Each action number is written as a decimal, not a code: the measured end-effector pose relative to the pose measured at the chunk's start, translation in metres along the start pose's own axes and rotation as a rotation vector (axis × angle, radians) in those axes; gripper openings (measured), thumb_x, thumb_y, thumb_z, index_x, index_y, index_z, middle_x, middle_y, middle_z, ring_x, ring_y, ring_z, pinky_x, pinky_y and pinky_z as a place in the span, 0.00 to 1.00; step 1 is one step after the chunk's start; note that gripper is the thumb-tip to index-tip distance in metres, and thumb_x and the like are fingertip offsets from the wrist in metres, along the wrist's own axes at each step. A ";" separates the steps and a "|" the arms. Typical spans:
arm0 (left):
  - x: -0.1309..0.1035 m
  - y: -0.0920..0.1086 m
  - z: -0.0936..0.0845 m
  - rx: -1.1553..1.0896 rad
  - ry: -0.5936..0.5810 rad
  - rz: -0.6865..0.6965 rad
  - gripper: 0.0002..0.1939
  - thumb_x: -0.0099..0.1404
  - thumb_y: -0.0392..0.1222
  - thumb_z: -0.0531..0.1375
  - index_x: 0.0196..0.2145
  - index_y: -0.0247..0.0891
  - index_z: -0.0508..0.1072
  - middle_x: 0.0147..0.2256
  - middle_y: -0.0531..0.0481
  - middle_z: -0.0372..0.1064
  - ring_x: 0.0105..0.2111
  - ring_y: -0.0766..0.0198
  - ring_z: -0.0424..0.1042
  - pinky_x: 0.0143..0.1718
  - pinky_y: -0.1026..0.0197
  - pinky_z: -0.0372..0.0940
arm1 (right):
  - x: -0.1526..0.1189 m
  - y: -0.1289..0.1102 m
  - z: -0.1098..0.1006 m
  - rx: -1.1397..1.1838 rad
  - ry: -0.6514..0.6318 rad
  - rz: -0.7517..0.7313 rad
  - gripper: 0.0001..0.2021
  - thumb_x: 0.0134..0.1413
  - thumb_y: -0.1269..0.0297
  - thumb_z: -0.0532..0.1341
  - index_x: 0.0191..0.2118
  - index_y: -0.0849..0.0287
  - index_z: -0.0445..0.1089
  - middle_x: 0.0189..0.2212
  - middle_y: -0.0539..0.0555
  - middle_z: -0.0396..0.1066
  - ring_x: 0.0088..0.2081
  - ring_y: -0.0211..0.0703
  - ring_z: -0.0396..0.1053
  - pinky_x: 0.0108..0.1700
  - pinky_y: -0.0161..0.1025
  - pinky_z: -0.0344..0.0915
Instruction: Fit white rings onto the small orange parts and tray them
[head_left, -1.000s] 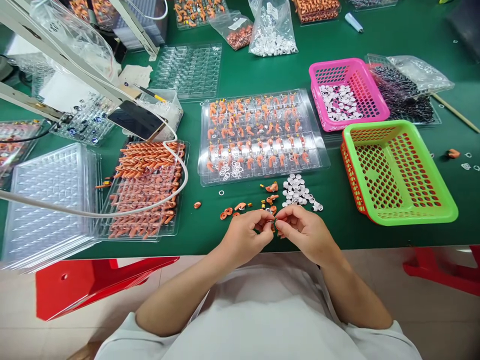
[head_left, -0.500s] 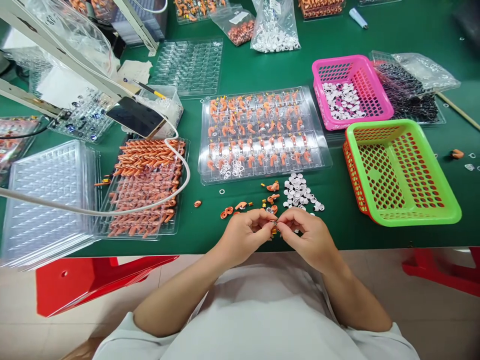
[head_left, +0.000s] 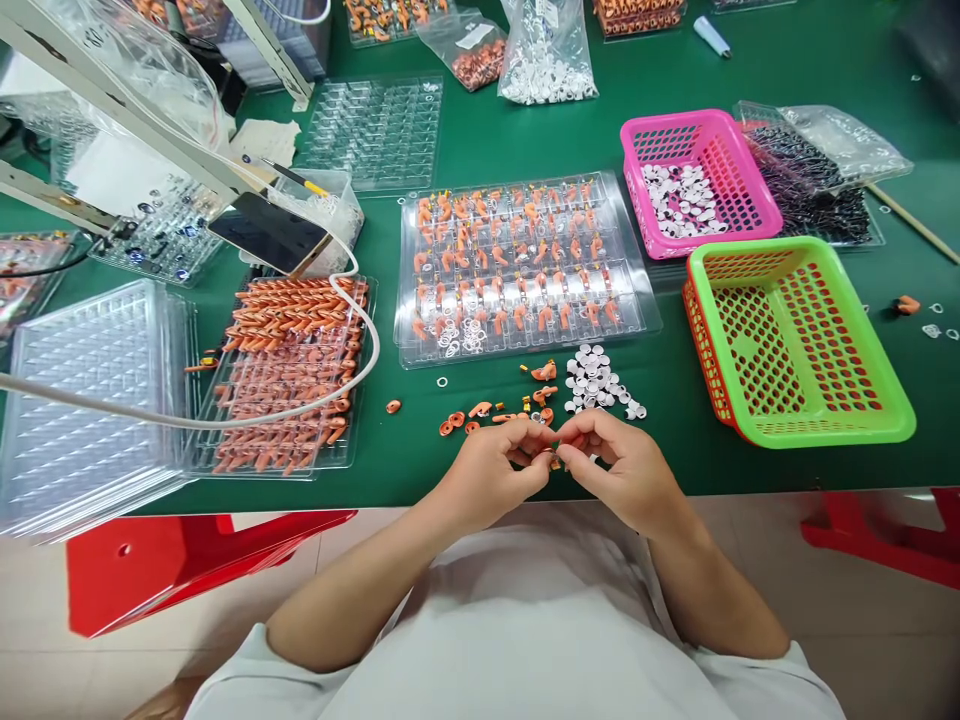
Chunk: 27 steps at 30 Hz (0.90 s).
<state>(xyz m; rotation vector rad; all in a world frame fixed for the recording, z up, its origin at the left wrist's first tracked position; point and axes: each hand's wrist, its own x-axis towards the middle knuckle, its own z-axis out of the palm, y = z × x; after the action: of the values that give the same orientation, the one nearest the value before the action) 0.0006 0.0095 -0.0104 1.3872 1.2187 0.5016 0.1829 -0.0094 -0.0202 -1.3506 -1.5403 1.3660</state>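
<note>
Close to the table's front edge, my left hand (head_left: 496, 470) and my right hand (head_left: 624, 468) meet at the fingertips. Both are pinched round a tiny part, mostly hidden by the fingers; a bit of gold colour shows under it. Just beyond lie loose orange curved pieces (head_left: 544, 371), orange round pieces (head_left: 451, 423) and small yellow bits. A heap of white discs (head_left: 594, 380) lies beyond my right hand. Farther off, a clear plastic tray (head_left: 637, 300) holds rows of orange pieces and some white rings (head_left: 461, 337).
On the right stand a green basket (head_left: 896, 400) and a pink basket (head_left: 769, 215) with white pieces. To the left are a tray of orange parts (head_left: 285, 380), stacked clear trays (head_left: 90, 380), a phone (head_left: 268, 235) and a white cable (head_left: 285, 415) arching over them.
My fingertips have shifted slightly round the tiny part, and my right fingers curl a little more. The whole view has moved slightly; the items on the table stay in place.
</note>
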 end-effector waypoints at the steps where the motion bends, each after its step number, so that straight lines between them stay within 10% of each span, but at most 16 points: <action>1: 0.000 0.000 0.000 0.003 0.013 -0.007 0.09 0.58 0.35 0.60 0.37 0.35 0.78 0.32 0.49 0.78 0.30 0.64 0.76 0.33 0.65 0.71 | -0.001 -0.001 -0.001 -0.010 -0.008 -0.012 0.03 0.59 0.68 0.59 0.39 0.54 0.68 0.33 0.48 0.69 0.33 0.36 0.69 0.35 0.33 0.68; 27: 0.000 -0.003 0.012 0.007 0.156 0.070 0.08 0.56 0.32 0.57 0.32 0.36 0.75 0.29 0.50 0.76 0.28 0.65 0.74 0.30 0.67 0.67 | -0.003 -0.008 0.000 -0.250 -0.056 -0.064 0.03 0.58 0.70 0.58 0.35 0.55 0.65 0.32 0.49 0.66 0.32 0.37 0.66 0.35 0.35 0.65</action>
<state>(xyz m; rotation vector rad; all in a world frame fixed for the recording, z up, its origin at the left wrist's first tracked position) 0.0100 0.0033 -0.0163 1.4213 1.3009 0.6651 0.1813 -0.0117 -0.0116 -1.4064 -1.8239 1.2120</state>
